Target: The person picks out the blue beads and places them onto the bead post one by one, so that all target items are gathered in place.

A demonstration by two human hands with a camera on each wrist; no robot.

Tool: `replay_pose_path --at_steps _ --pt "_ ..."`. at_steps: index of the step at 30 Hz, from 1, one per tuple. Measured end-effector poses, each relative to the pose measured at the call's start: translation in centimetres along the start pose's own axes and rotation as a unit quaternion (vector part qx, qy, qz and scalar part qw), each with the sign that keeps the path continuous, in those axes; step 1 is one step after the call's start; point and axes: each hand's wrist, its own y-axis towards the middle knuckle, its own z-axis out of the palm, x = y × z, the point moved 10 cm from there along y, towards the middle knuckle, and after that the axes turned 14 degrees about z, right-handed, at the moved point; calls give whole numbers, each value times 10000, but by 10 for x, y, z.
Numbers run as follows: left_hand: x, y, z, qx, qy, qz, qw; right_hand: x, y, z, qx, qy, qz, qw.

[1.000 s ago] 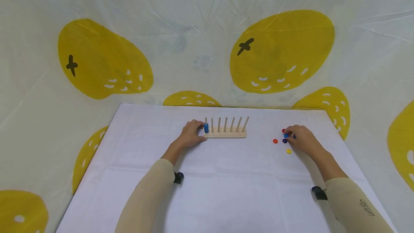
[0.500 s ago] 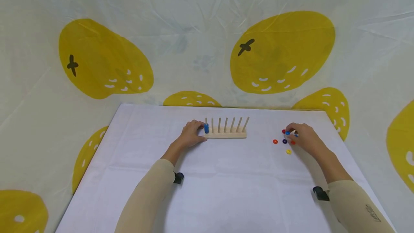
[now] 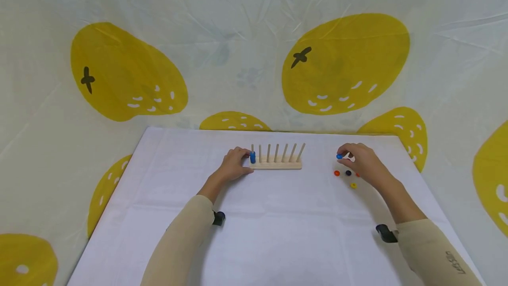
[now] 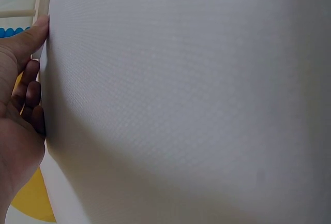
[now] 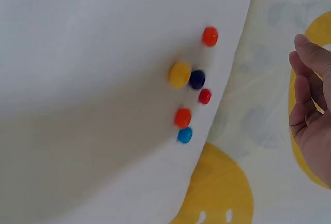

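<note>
My left hand grips the left end of a wooden peg rack, thumb at the front and fingers behind. Several blue beads are stacked on the rack's leftmost peg; the other pegs are bare. Off to the right, my right hand pinches a blue bead between thumb and finger, above the table. Under and in front of it lie an orange bead, a dark blue bead and a yellow bead. The right wrist view also shows a red bead, a second orange bead and a light blue bead.
A white cloth covers the table. Behind it hangs a pale curtain printed with large yellow fruit. The table's far edge runs just behind the rack.
My right hand has picked up a blue bead from the group, lifted it and moved it left and away from me. The left hand has stayed on the rack.
</note>
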Motion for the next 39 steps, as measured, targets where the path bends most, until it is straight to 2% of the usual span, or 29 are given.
replay_pose_path --at_steps 6,11,16,20,28,35,39 --pt "1 0 1 17 4 17 10000 21 5 0 -17 205 -58 9998" --pt "3 1 2 22 -49 -18 10000 43 8 -6 -281 409 -240 9985" --pt "4 2 3 52 -34 -33 10000 71 14 -16 -702 546 -693 9936" --pt "3 2 3 47 -26 -5 10000 93 18 -22 -864 670 -1000 9890" --pt "2 3 1 35 49 76 10000 130 28 -11 -615 957 -1148 9869" --pt "0 3 0 85 83 95 9999 161 36 10 -246 1101 -1023 9883" --pt "1 2 0 85 -17 12 10000 180 40 24 -102 1170 -1226 9855"
